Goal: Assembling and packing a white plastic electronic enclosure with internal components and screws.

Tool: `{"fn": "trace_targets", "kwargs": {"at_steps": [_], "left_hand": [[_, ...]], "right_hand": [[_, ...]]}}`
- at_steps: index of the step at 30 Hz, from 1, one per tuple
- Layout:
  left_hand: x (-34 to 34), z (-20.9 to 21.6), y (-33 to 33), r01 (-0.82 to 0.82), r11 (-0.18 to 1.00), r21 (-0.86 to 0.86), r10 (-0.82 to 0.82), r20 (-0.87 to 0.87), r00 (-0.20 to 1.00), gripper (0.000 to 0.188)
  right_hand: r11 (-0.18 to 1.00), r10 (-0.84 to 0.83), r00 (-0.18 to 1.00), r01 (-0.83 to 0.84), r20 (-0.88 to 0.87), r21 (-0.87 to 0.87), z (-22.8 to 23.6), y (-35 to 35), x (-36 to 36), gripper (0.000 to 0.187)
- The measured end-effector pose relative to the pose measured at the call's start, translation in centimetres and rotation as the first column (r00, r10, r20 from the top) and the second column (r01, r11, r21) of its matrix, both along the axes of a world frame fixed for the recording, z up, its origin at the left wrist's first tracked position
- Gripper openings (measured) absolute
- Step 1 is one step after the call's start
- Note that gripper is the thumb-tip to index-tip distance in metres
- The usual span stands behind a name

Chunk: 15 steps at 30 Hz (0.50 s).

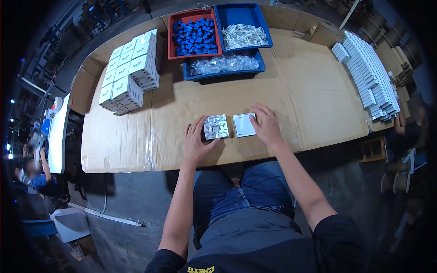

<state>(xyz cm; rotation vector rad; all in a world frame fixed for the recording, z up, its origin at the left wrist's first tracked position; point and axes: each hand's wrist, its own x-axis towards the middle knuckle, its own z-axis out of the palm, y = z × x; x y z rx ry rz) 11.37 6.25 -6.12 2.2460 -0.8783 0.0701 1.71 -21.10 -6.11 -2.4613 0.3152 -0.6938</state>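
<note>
A square white plastic housing (215,127), its moulded inside facing up, lies near the table's front edge. My left hand (196,141) grips it from the left, fingers along the side and thumb at the near edge. Just to its right, a small gap apart, is a flat square white cover (244,124) with a smooth face up. My right hand (267,126) holds this cover at its right side, the thumb over the edge and the fingers curled beyond it.
White boxes (128,77) stand stacked at the left. At the back are a red tray (170,41) of blue parts, a blue tray (241,12) of white pieces and another blue tray (225,76) of clear bags. Small white boxes (368,75) line the right; people work at both sides.
</note>
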Motion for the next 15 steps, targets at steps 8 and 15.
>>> {"fn": "trace_targets", "kwargs": {"at_steps": [8, 15], "left_hand": [[1.1, 0.2, -0.6, 0.024, 0.999, 0.028, -0.023, -0.03, 0.999, 0.086], [1.3, 0.9, -0.7, -0.001, 1.0, -0.014, 0.0, -0.059, 0.998, 0.084]], "right_hand": [[0.992, 0.018, 0.996, -0.007, 0.084, -0.126, 3.3, -9.4, 11.7, 0.024], [0.944, 0.039, 0.995, -0.067, -0.095, -0.322, 1.9, -14.6, 21.6, 0.034]]}}
